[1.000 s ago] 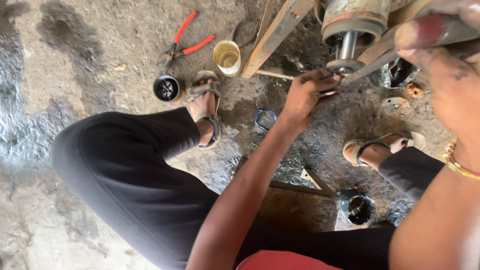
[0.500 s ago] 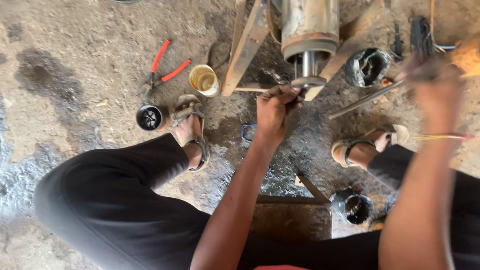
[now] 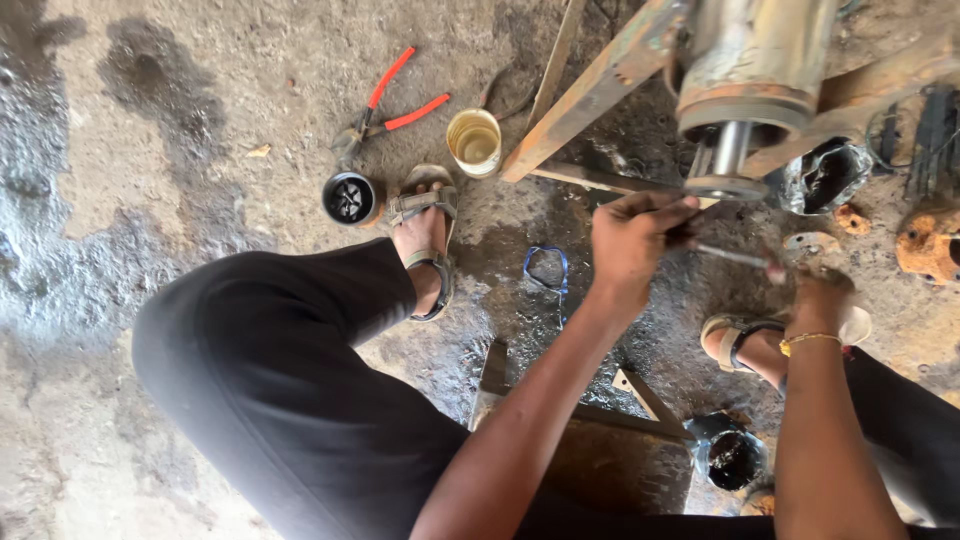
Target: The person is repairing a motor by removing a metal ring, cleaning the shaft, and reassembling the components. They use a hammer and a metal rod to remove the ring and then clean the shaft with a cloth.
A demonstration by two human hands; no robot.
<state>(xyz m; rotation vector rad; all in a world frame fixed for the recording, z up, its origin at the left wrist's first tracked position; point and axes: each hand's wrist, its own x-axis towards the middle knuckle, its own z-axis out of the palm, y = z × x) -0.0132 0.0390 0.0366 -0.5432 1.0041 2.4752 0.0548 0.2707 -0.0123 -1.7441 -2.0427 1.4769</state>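
Observation:
A large grimy metal cylinder (image 3: 760, 60) sits in a rusty angle-iron frame (image 3: 600, 85). Its bright shaft (image 3: 730, 148) points down and ends in a round disc (image 3: 725, 187). My left hand (image 3: 632, 238) is closed just below and left of that disc, gripping the dark end of a thin metal rod (image 3: 735, 257). My right hand (image 3: 822, 292), with a gold bracelet at the wrist, is closed on the rod's other end, to the lower right of the disc. Which part of the rod touches the disc is hidden by my fingers.
Red-handled pliers (image 3: 395, 100), a yellowish cup (image 3: 474, 140) and a black round part (image 3: 350, 197) lie on the dirty concrete by my left sandalled foot (image 3: 425, 235). A blue loop (image 3: 547, 268) and a black oily container (image 3: 735, 460) lie nearer. Rusty parts (image 3: 925, 245) sit at right.
My right hand has dropped from the upper right to just below the disc, bringing the rod with it. My left hand has stayed under the shaft. The view has shifted.

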